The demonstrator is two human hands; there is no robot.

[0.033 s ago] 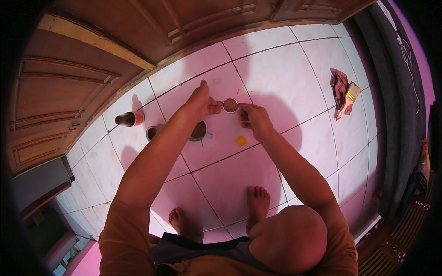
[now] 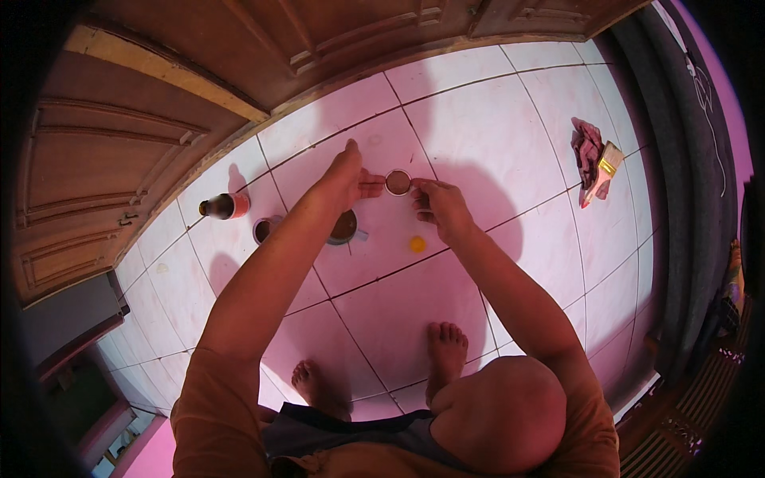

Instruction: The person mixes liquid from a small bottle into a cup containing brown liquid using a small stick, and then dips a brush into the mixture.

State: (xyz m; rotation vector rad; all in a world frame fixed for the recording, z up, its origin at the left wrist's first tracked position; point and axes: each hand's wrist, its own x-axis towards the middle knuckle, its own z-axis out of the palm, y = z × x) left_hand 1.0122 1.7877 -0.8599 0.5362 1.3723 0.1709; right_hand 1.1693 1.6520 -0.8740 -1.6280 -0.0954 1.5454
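Note:
A small round cup (image 2: 398, 182) with a pale rim and brown contents is between my hands, over the tiled floor. My left hand (image 2: 356, 180) has its fingers stretched out against the cup's left side, thumb raised apart. On the other side, my right hand (image 2: 440, 205) grips the rim with its fingertips, the remaining fingers curled. Below the cup lies a small round yellow thing (image 2: 417, 244). Partly behind my left forearm are a grey mug (image 2: 344, 229) with dark contents and a handle, and another dark-filled cup (image 2: 262, 231).
A dark bottle (image 2: 225, 206) with a reddish label is at the left, near the brown wooden doors (image 2: 111, 163). Off to the right, a flat paintbrush (image 2: 608, 166) rests on a crumpled dark-red cloth (image 2: 586, 149). My bare feet (image 2: 447, 354) are on the tiles closer in.

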